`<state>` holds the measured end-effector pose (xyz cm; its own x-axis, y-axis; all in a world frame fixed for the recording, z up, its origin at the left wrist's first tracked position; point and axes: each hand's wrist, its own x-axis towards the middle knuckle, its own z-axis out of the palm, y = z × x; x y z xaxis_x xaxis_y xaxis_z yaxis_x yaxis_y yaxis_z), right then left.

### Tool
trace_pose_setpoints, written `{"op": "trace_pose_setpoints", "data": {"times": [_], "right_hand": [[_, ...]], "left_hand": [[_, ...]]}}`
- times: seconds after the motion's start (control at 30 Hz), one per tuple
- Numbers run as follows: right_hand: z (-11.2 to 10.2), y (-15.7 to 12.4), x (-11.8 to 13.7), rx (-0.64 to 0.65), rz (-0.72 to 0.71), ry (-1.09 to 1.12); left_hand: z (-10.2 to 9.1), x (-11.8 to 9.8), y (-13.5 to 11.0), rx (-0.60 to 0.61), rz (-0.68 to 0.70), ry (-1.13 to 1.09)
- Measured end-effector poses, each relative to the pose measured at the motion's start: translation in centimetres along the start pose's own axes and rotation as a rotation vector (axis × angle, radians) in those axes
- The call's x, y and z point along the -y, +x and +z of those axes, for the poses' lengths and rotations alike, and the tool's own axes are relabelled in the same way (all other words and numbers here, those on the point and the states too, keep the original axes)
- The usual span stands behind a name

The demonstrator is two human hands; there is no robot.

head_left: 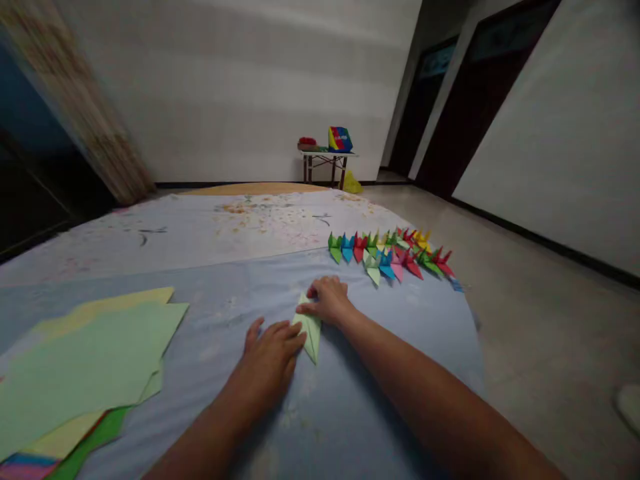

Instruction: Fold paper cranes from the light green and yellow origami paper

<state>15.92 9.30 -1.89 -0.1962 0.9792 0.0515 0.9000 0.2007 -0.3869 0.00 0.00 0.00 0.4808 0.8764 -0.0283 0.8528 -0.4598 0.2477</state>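
On the surface, nearer to us than the cranes, lies the paper, our right fingers holding its far end, our left fingers spread at its side, and we judge it light, easily creased, best gripped by its edges.

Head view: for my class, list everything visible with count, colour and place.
Folded paper: one, pale green, centre
Large table: one, tan edge, foreground
Tablecloth: count unclear, blue and floral white, large table
Paper birds: over ten, multicoloured, right
Paper sheets: several, multicoloured, left
Walls: two, whitish, back and right
Small table: one, white, back
Items: several, red and multicoloured, small table
Floor: one, grey, right
Bundle: one, yellow, floor
Curtain: one, beige, left
Doors: two, dark, right
Unclear object: one, pale, right edge
Forearms: two, bottom
Left hand: one, centre
Right hand: one, centre
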Motion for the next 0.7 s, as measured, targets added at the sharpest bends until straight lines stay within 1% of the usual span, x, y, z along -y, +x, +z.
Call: {"op": "trace_pose_setpoints", "data": {"times": [0.23,0.3,0.37,0.47,0.57,0.7], "right_hand": [[-0.3,-1.8,-0.2,-0.14,-0.127,0.041],[-0.5,-2.7,-0.5,-0.114,-0.153,0.061],[-0.6,-3.4,-0.9,-0.066,-0.187,0.072],[-0.6,-4.2,-1.4,-0.012,-0.211,0.093],[-0.4,-4.4,-1.6,-0.01,-0.219,0.1],[0.0,-4.4,-1.6,-0.047,-0.247,0.057]], "left_hand": [[-0.7,-0.8,-0.3,0.006,0.017,0.051],[-0.8,-0.6,-0.4,0.014,0.031,0.059],[-1.0,-0.1,-0.4,0.052,0.053,0.061],[-1.4,1.3,-0.3,0.163,0.119,0.045],[-2.0,2.3,-0.4,0.219,0.19,0.027],[-1.9,2.4,-0.5,0.239,0.185,0.048]]}}
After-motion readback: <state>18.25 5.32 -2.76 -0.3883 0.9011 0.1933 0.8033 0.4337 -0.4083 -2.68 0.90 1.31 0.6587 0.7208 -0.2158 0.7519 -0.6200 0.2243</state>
